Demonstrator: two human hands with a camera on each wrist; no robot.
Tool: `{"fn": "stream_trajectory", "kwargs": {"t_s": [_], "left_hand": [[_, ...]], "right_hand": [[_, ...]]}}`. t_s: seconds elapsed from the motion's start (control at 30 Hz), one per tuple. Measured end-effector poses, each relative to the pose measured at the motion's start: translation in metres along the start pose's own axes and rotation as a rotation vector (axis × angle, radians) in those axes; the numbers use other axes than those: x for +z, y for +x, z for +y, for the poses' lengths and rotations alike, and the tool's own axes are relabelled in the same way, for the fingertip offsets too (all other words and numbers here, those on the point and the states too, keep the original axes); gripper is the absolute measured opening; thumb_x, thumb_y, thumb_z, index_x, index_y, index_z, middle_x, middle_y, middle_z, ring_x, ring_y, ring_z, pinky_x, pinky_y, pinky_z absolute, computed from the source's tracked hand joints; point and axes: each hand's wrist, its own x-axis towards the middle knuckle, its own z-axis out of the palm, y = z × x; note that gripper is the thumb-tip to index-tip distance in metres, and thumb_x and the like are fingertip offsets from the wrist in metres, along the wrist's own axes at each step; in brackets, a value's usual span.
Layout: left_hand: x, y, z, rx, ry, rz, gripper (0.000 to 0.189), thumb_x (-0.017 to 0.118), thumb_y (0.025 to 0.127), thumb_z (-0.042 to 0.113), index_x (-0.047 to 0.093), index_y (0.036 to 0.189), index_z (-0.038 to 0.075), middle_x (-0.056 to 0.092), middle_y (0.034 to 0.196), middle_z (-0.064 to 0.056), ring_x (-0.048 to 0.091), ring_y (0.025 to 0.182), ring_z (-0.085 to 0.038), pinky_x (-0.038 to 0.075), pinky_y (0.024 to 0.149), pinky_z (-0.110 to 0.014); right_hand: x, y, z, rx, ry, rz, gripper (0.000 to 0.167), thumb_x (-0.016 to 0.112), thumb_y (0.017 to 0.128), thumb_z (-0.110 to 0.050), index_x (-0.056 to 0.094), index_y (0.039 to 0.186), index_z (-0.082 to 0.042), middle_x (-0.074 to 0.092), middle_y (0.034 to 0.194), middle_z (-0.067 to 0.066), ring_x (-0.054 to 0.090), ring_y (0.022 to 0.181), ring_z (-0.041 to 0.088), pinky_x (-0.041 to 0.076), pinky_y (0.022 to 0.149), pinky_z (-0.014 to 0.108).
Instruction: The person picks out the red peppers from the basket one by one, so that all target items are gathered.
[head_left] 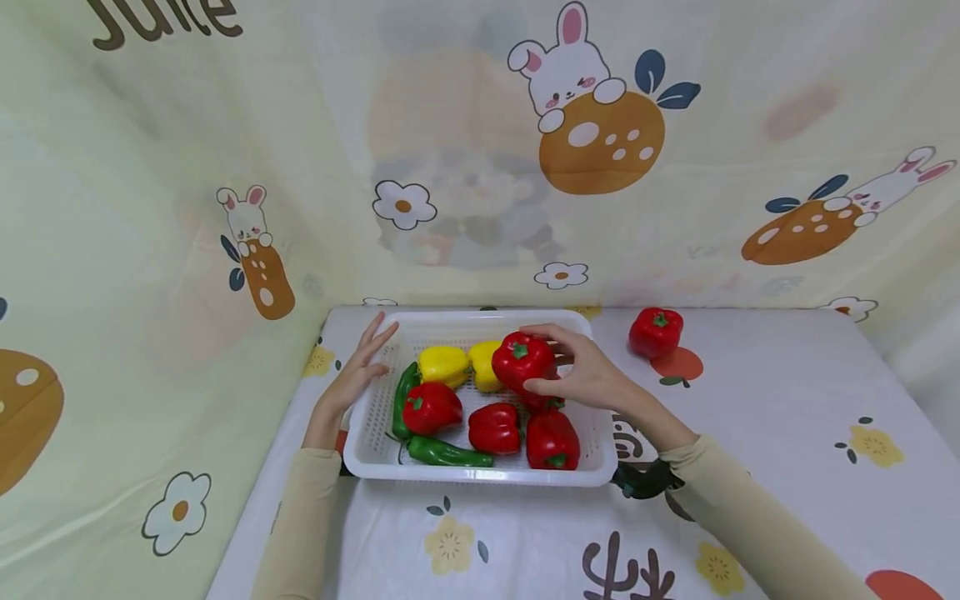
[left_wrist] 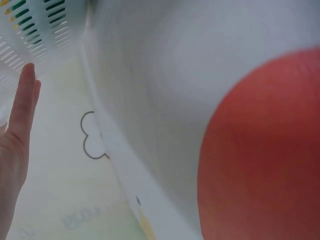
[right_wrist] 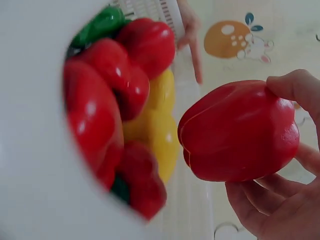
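Observation:
My right hand (head_left: 588,368) grips a red bell pepper (head_left: 522,358) above the right part of a white basket (head_left: 480,476). The right wrist view shows the thumb on one side of this pepper and the fingers beneath. My left hand (head_left: 351,382) is at the basket's left rim, fingers extended along its outer side. Inside the basket lie two yellow bell peppers (head_left: 442,365), several red bell peppers (head_left: 432,408) and two long green peppers (head_left: 450,453). One red pepper in there is partly hidden below the held one.
Another red bell pepper (head_left: 656,332) stands on the table at the back right, outside the basket. A patterned cloth (head_left: 787,467) covers the table, and a printed curtain (head_left: 465,108) hangs behind it. A dark band (head_left: 647,480) sits at the right wrist.

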Motion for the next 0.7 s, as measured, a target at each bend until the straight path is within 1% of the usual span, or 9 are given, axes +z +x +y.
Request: {"fn": "stream_trajectory", "kwargs": {"t_s": [0.1,0.17,0.27,0.37,0.47,0.6,0.7], "left_hand": [[0.001,0.0,0.001,-0.006,-0.001,-0.003,0.063,0.045,0.086,-0.016,0.031,0.148,-0.01,-0.004,0.163,-0.024,-0.005,0.148,-0.042,0.003,0.111,-0.068],[0.001,0.0,0.001,-0.007,0.001,-0.005,0.063,0.045,0.086,-0.016,0.03,0.147,-0.011,-0.004,0.162,-0.025,-0.005,0.148,-0.043,0.003,0.111,-0.069],[0.002,-0.001,0.001,-0.006,0.001,-0.003,0.063,0.045,0.086,-0.017,0.03,0.147,-0.012,-0.004,0.162,-0.025,-0.006,0.147,-0.044,0.002,0.11,-0.069],[0.002,-0.001,0.002,-0.003,-0.003,0.0,0.063,0.045,0.086,-0.017,0.03,0.147,-0.012,-0.004,0.162,-0.026,-0.006,0.147,-0.044,0.002,0.11,-0.069],[0.002,-0.001,0.003,-0.011,-0.003,0.003,0.063,0.045,0.085,-0.017,0.03,0.146,-0.013,-0.004,0.162,-0.026,-0.006,0.147,-0.044,0.001,0.11,-0.069],[0.002,-0.001,0.004,-0.02,-0.006,0.005,0.063,0.045,0.086,-0.016,0.03,0.147,-0.012,-0.004,0.162,-0.025,-0.006,0.148,-0.043,0.0,0.111,-0.068],[0.002,0.0,0.005,-0.019,-0.011,0.003,0.063,0.045,0.086,-0.015,0.031,0.147,-0.011,-0.004,0.162,-0.025,-0.006,0.148,-0.043,0.001,0.111,-0.068]], "right_hand": [[-0.011,-0.007,0.006,0.007,-0.024,0.058,0.069,0.079,0.08,-0.022,0.049,0.142,-0.014,0.056,0.134,0.01,0.056,0.113,0.03,0.053,0.087,0.043],[-0.018,-0.012,0.01,0.017,-0.037,0.099,0.071,0.08,0.08,-0.021,0.048,0.143,-0.013,0.056,0.135,0.011,0.056,0.114,0.031,0.053,0.087,0.046],[-0.028,-0.017,0.017,0.028,-0.052,0.152,0.073,0.081,0.079,-0.019,0.048,0.143,-0.012,0.055,0.136,0.013,0.055,0.114,0.031,0.054,0.085,0.05],[-0.037,-0.022,0.023,0.028,-0.064,0.201,0.073,0.08,0.079,-0.017,0.047,0.143,-0.011,0.054,0.136,0.014,0.053,0.115,0.032,0.054,0.084,0.05],[-0.045,-0.025,0.027,0.031,-0.075,0.241,0.073,0.079,0.081,-0.015,0.045,0.145,-0.01,0.053,0.138,0.015,0.053,0.117,0.032,0.054,0.084,0.042],[-0.056,-0.03,0.031,0.044,-0.077,0.285,0.076,0.079,0.081,-0.014,0.041,0.148,-0.011,0.05,0.143,0.018,0.052,0.12,0.035,0.053,0.083,0.032],[-0.064,-0.034,0.035,0.052,-0.098,0.318,0.078,0.078,0.082,-0.015,0.04,0.149,-0.011,0.049,0.144,0.018,0.052,0.12,0.036,0.053,0.083,0.031]]}}
